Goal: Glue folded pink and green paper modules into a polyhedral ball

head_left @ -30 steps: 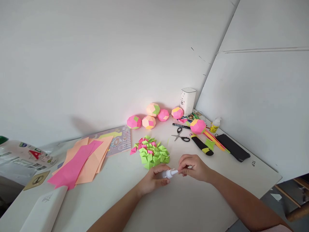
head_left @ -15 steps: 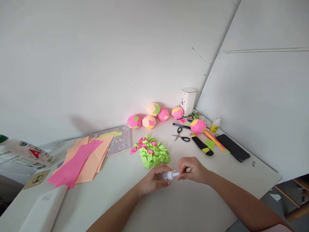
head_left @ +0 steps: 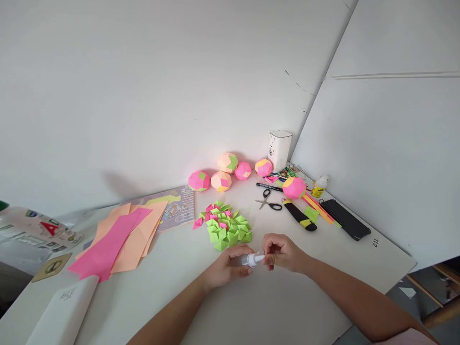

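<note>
My left hand (head_left: 226,269) is wrapped round a small white bottle (head_left: 250,259) lying sideways just above the white table (head_left: 287,306). My right hand (head_left: 282,252) pinches the bottle's cap end between thumb and fingers. Both hands meet at the bottle, a little in front of a heap of folded green and pink paper pieces (head_left: 225,225). Most of the bottle's body is hidden in my left palm.
Pink and orange paper sheets (head_left: 118,239) lie to the left, over a printed booklet (head_left: 178,207). Several paper balls (head_left: 221,180) sit by the wall with a white container (head_left: 279,149). Scissors (head_left: 269,203), a utility knife (head_left: 300,216), a glue bottle (head_left: 319,186) and a phone (head_left: 345,218) lie at the right.
My right hand has drawn slightly left, closing tighter on the bottle's cap end. My left hand and the bottle stay almost in place.
</note>
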`<state>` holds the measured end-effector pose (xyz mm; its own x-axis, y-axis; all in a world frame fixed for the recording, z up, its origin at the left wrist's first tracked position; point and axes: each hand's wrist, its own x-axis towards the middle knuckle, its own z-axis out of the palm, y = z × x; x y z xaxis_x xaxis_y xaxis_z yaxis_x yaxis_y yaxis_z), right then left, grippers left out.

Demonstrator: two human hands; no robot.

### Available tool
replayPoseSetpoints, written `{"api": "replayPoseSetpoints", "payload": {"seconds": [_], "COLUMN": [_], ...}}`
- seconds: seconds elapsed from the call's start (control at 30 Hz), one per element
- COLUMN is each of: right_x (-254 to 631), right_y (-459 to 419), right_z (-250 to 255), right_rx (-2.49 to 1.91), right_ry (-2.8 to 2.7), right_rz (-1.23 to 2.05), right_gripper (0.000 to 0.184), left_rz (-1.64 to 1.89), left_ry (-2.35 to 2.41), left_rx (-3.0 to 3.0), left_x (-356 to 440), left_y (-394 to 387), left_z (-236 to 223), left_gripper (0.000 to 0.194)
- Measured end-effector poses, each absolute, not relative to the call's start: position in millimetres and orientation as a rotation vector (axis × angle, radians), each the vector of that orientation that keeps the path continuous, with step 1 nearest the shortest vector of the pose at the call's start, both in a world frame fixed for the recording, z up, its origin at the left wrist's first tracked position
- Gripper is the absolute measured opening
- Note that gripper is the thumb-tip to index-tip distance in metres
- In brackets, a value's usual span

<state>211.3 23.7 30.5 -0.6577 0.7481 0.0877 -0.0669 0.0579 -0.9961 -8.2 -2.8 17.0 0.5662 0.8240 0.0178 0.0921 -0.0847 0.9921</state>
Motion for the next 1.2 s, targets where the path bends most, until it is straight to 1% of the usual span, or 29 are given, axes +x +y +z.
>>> {"api": "replayPoseSetpoints", "payload": {"seconds": [0.07,0.17,0.27,0.4,0.5,0.9,1.03,1.2], "right_x": [210.8,210.4,210.6,211.2,211.3,210.1,210.8,213.0], "right_y": [23.1,23.2,24.0,25.4,25.7,26.6,28.2,29.6], "right_z": [27.5,27.2,31.6,35.7,34.3,32.1,29.5,27.2], "right_rx": [-0.695,-0.677,-0.626,-0.548,-0.535,-0.512,-0.465,-0.425], "right_ry": [-1.642,-1.628,-1.707,-1.865,-1.933,-2.049,-2.077,-2.239], "right_rz": [1.777,1.787,1.651,1.386,1.223,1.089,1.013,0.828], "right_gripper": [0.033,0.032,0.031,0.026,0.028,0.044,0.044,0.043], "left_rz": [0.744,0.737,0.729,0.716,0.712,0.685,0.682,0.682], "left_ry": [0.8,0.795,0.778,0.76,0.766,0.763,0.768,0.767], "left_rx": [1.536,1.516,1.494,1.462,1.471,1.553,1.561,1.562], "left_x": [-8.4,-8.6,-9.0,-9.8,-9.7,-9.3,-9.1,-9.4], "left_y": [-2.3,-1.7,-1.4,-1.0,-1.0,-1.8,-0.7,-1.5], "left_z": [15.9,15.7,16.0,14.4,12.9,17.0,16.1,16.7], "left_gripper": [0.03,0.029,0.029,0.03,0.029,0.027,0.027,0.027]}}
